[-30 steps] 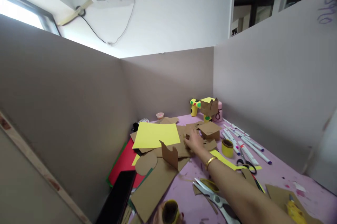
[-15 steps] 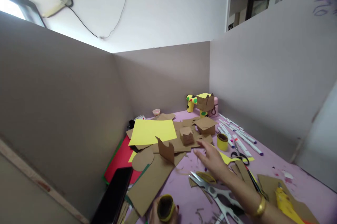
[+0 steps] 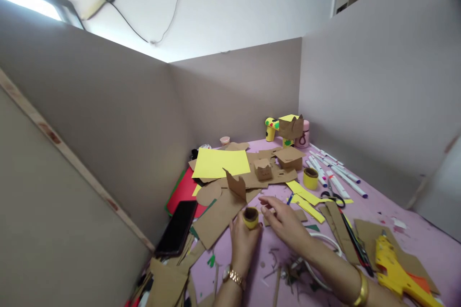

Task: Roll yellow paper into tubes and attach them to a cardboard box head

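Observation:
My left hand [image 3: 243, 237] is wrapped round a short yellow-covered cardboard tube [image 3: 251, 218], its open end facing up. Just right of it, my right hand [image 3: 284, 220] hovers with fingers apart and nothing visible in them. Beyond both hands a bent brown cardboard piece [image 3: 236, 186] stands on edge. A second yellow tube ring [image 3: 310, 178] rests farther right, near yellow paper strips [image 3: 308, 206]. Below my right forearm, a white looped cord [image 3: 329, 239] is partly hidden.
Right side: a yellow glue gun [image 3: 392, 268], black-handled scissors [image 3: 333, 196] and several markers [image 3: 336, 184]. Left side: a black phone [image 3: 177, 227] and cardboard scraps [image 3: 167, 280]. Farther back are a yellow sheet [image 3: 221, 163], small cardboard boxes [image 3: 289, 157] and a pink jar [image 3: 303, 134]. Grey partitions [image 3: 234, 95] enclose the table.
My left hand has moved up and forward with the yellow tube, closer to my right hand. The large scissors seen near my right forearm no longer show there. The camera view has shifted.

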Tool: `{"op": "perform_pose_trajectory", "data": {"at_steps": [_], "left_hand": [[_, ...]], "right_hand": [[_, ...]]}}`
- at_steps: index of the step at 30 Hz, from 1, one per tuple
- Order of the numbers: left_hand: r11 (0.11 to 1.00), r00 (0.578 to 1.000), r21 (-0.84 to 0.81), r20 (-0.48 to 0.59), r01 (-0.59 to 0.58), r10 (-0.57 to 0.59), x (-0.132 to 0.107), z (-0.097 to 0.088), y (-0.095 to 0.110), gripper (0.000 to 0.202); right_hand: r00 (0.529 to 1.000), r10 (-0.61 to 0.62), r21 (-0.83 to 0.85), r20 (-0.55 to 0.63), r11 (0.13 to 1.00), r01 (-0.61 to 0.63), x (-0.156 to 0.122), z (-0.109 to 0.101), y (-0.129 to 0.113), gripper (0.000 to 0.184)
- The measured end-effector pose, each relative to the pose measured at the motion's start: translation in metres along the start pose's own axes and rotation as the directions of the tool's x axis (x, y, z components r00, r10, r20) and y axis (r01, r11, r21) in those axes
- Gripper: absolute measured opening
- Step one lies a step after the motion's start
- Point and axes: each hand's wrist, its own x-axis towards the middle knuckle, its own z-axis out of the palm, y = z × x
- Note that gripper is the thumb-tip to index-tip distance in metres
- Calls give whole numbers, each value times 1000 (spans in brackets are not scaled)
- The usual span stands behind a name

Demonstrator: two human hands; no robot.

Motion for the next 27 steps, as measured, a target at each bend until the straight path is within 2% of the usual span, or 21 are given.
{"op": "perform_pose_trajectory", "data": {"at_steps": [4,8,12,15,17,19,21,23,25,27], "left_hand": [[987,994,123,50,-107,101,-9,4,-9,31],[972,988,178,36,-154,150,-16,2,-11,22],[974,986,160,-10,-160,164,-22,-3,-10,23],[979,983,92,51,-182,178,-26,-5,-8,27],[990,984,-57,123,-126,132,-30,-3,-7,32],[945,986,-324,169,51,4,-33,0,-6,36],[793,961,-555,240,251,-136,-35,4,-5,38],[678,928,-639,311,363,-204,-36,5,-4,38],[658,918,-645,329,389,-220,-37,5,-3,35],[688,940,-642,270,338,-210,-37,4,-2,32]], "right_hand": [[996,-44,-70,75,996,49,-3,13,-11,24],[995,-16,-94,93,995,25,-6,29,-15,13],[996,17,10,84,1000,-18,-13,30,-6,17],[997,56,140,61,988,-64,-24,23,4,20],[994,98,218,48,970,-106,-34,18,13,24],[989,141,274,37,951,-145,-43,14,23,28],[982,189,375,20,909,-183,-51,12,30,28],[972,233,504,14,838,-208,-56,10,35,26],[966,259,602,30,766,-224,-59,10,35,25],[961,266,650,70,719,-246,-59,11,32,26]]}}
